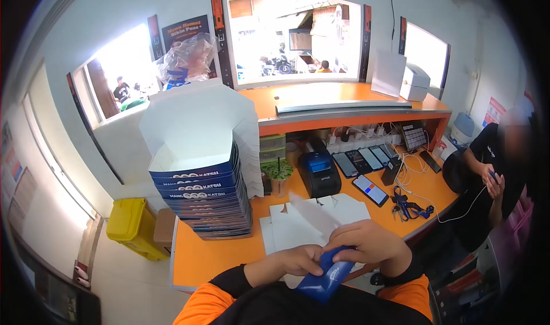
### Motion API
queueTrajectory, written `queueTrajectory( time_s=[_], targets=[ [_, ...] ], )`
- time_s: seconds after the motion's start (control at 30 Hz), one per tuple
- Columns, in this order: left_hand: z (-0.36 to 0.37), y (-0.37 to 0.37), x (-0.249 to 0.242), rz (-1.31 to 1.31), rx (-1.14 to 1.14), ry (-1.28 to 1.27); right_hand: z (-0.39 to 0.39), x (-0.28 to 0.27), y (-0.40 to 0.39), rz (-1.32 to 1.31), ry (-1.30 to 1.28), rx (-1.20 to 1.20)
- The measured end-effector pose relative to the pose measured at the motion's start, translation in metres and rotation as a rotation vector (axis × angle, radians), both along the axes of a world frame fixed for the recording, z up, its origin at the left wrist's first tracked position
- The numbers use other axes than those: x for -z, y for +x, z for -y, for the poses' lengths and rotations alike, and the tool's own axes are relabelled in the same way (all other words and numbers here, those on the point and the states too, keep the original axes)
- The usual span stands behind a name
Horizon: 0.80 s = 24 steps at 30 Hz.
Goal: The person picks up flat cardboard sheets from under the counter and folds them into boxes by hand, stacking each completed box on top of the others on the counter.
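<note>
Both my hands are closed on a blue and white cardboard box piece point(326, 276), close to my body at the counter's front edge. My left hand point(299, 262) grips its left part, thumb on the blue face. From the right, my right hand point(364, 242) holds its upper part, and a blurred white flap rises behind the fingers. Under and beyond the hands, flat white cardboard sheets point(281, 227) lie on the orange counter point(215, 257). To their left stands a tall stack of nested blue boxes point(209, 205) with white insides, the top one open.
Behind the sheets are a black printer point(321, 175), a cup with green leaves point(278, 173), several phones point(369, 189), keys on a blue lanyard point(411, 209) and white cables. A person in black point(487, 170) stands at the right with a phone. A yellow bin point(132, 225) stands left.
</note>
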<state>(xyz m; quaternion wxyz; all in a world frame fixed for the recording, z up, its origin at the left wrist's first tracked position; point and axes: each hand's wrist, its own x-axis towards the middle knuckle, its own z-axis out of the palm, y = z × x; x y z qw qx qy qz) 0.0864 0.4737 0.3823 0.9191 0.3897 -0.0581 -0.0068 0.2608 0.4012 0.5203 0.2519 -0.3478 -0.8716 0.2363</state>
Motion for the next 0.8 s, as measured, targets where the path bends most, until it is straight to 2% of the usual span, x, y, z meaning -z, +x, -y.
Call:
queueTrajectory(
  time_s=[0.1,0.13,0.23,0.33,0.37,0.43,0.47,0.5,0.53,0.57,0.63,0.7,0.77,0.8],
  targets=[
    [-0.003,-0.001,0.001,-0.016,-0.001,0.031,-0.003,0.01,-0.003,0.044,0.063,0.038],
    [-0.001,-0.001,-0.009,0.01,0.055,0.076,-0.003,0.01,-0.002,0.146,0.049,-0.04],
    [0.002,-0.002,-0.003,0.03,0.084,0.002,-0.013,0.016,0.002,0.118,-0.132,-0.195],
    [-0.006,-0.014,-0.003,0.11,0.021,-0.074,-0.007,0.004,-0.005,0.049,-0.022,-0.151],
    [-0.012,-0.02,0.0,0.13,0.004,-0.103,-0.006,0.003,-0.004,0.072,-0.012,-0.053],
    [-0.029,-0.039,0.007,0.212,-0.002,0.052,-0.002,0.006,0.005,0.113,0.006,0.14],
    [-0.036,-0.05,0.01,0.25,-0.004,0.129,-0.004,0.01,0.015,0.032,0.093,0.19],
    [-0.04,-0.057,0.011,0.289,-0.005,0.207,-0.005,0.021,0.03,-0.159,0.14,0.274],
    [-0.041,-0.061,0.009,0.313,-0.112,0.273,-0.007,0.038,0.042,-0.348,0.188,0.355],
    [-0.041,-0.065,0.003,0.338,-0.219,0.341,-0.013,0.056,0.048,-0.692,0.178,0.371],
    [-0.036,-0.07,-0.01,0.389,-0.441,0.474,-0.015,0.068,0.046,-1.132,-0.126,0.358],
    [-0.025,-0.078,-0.025,0.425,-0.664,0.597,-0.025,0.091,0.044,-1.218,-0.192,0.444],
    [-0.015,-0.083,-0.038,0.272,-0.917,0.869,-0.04,0.115,0.044,-1.221,-0.244,0.518],
    [-0.009,-0.082,-0.045,0.09,-1.048,1.071,-0.047,0.127,0.046,-1.18,-0.259,0.551]
  ],
)
